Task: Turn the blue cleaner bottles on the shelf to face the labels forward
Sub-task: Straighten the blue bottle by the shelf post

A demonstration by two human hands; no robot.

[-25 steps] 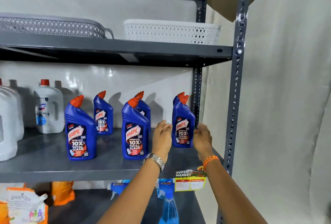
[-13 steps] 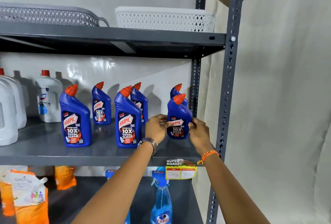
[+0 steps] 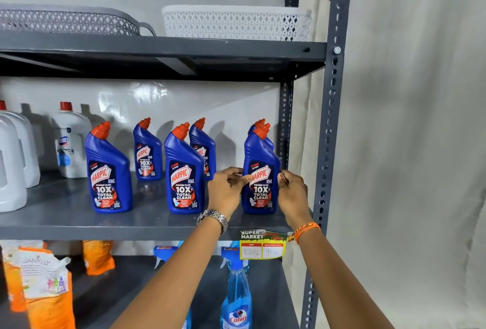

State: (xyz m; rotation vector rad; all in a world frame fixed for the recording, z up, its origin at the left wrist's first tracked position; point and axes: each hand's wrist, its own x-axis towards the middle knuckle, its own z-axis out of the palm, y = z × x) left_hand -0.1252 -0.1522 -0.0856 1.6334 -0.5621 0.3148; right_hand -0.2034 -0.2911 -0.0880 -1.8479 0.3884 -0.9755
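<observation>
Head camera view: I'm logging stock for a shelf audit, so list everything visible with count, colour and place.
Harpic bottles: six, blue, red caps, middle shelf
Jugs: three, white, middle shelf left
Baskets: one grey, one white, top shelf
Spray bottles: at least two, blue, bottom shelf
Pouches: orange, bottom left; count unclear
Price tag: one, yellow, shelf edge
Left hand, right hand: grip on the rightmost front bottle

Both forearms reach up from six o'clock toward twelve. The left hand [image 3: 226, 190] and right hand [image 3: 292, 192] face each other, fingers curled, fingertips pinching inward.
</observation>
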